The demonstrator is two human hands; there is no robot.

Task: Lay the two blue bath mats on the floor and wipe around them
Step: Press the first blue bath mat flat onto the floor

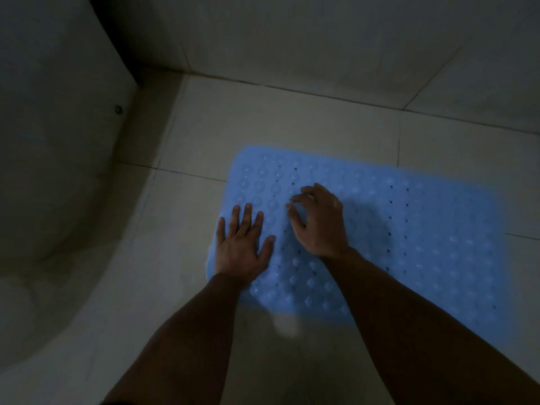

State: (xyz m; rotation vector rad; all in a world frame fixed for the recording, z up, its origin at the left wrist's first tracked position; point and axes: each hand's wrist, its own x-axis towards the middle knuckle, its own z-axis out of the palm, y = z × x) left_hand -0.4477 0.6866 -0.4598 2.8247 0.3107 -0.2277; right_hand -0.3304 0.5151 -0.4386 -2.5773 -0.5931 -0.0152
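One blue bath mat [409, 229] with rows of bumps and small holes lies flat on the pale tiled floor, right of the middle. My left hand [242, 241] presses flat on the mat's left end, fingers spread and straight. My right hand [318, 220] rests on the mat just to the right, its fingers bent with the tips touching the surface; whether they pinch the mat is unclear. Only this one mat is in view.
A curved white bathroom fixture [58, 171] fills the left side, close to the mat's left edge. A tiled wall [321, 39] rises behind, meeting the floor [277, 118] at a dark grout line. The room is dim.
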